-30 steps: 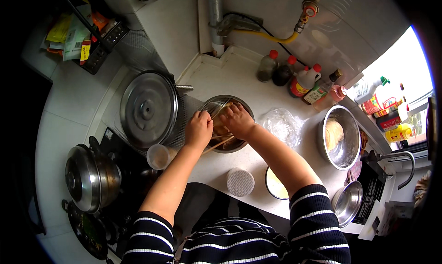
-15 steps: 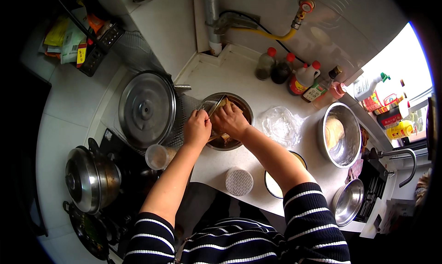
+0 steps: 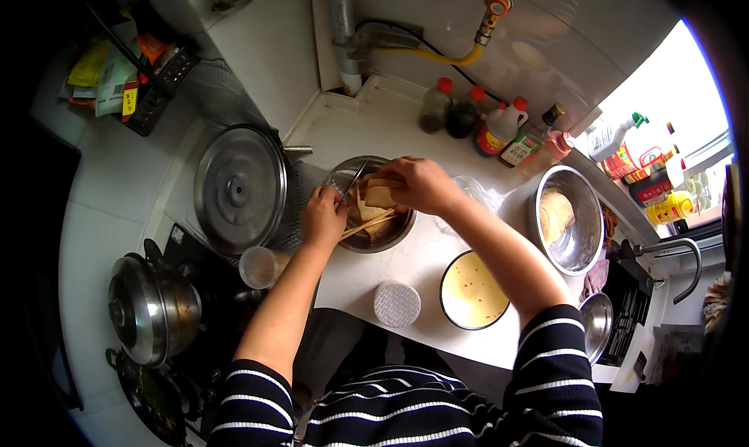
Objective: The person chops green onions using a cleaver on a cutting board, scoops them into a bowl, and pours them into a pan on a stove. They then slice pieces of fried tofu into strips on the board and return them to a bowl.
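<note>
My left hand (image 3: 323, 215) is closed at the left side of a steel bowl (image 3: 406, 232), gripping what looks like a metal strainer (image 3: 348, 175) that leans inside the rim. The bowl holds several tan, flat slices of food (image 3: 367, 208), possibly tofu. A pair of wooden chopsticks (image 3: 365, 225) lies across them, slanting over the near rim. Over the bowl's right side, my right hand (image 3: 421, 185) pinches a tan slice (image 3: 381, 183), with its fingertips partly hidden.
A bowl of yellow liquid (image 3: 473, 291) and a round patterned container (image 3: 397, 304) stand near the counter edge. To the right is a metal basin (image 3: 576, 253) with dough (image 3: 555, 215). Sauce bottles (image 3: 462, 119) line the wall; a lidded pan (image 3: 240, 189) sits left.
My right hand has risen and moved right from deep in the bowl, with a slice in its fingers. The slices and chopsticks now show more. My right forearm has swung right, uncovering the yellow liquid.
</note>
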The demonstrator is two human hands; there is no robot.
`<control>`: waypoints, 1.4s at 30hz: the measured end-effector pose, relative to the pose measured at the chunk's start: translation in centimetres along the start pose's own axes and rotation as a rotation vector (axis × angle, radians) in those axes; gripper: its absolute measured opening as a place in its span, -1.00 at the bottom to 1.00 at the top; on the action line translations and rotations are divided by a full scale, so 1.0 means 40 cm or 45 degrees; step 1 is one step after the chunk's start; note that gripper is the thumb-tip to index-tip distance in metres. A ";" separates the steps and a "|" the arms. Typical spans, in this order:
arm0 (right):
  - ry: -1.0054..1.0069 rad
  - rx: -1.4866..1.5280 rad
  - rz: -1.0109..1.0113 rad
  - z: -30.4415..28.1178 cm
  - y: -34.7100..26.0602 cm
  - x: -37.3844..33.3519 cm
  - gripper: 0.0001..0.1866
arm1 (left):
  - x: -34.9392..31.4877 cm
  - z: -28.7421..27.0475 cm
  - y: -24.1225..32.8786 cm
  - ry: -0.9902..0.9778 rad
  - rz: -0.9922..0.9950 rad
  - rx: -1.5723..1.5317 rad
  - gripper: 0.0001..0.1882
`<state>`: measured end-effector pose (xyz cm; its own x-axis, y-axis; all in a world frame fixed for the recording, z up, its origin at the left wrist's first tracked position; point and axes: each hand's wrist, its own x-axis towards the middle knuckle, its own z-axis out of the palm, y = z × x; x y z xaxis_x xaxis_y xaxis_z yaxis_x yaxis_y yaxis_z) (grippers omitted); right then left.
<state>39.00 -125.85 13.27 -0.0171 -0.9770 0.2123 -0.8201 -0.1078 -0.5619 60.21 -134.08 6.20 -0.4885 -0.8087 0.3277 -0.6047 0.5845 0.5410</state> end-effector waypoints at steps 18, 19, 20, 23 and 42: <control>-0.437 0.410 1.138 -0.080 0.069 -0.615 -0.51 | -0.070 -0.013 0.245 -0.199 0.334 -0.018 -0.79; -0.427 0.402 1.154 -0.069 0.081 -0.624 -0.52 | -0.078 -0.025 0.283 -0.165 0.381 -0.137 -0.80; -0.403 0.293 1.106 -0.057 0.095 -0.634 -0.56 | -0.093 -0.038 0.334 -0.192 0.355 -0.222 -0.80; -0.329 0.011 0.997 -0.036 0.100 -0.656 -0.64 | -0.180 -0.038 0.455 -0.262 0.392 -0.433 -0.82; 0.729 0.396 0.862 -0.010 -0.049 -0.852 -0.92 | -0.623 0.208 0.511 -0.506 -1.425 -1.158 -0.57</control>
<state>40.96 -92.25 7.44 -0.7810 -0.6198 0.0763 -0.3443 0.3254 -0.8807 54.80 -101.41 2.64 -0.2740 -0.6404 -0.7175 -0.2567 -0.6703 0.6963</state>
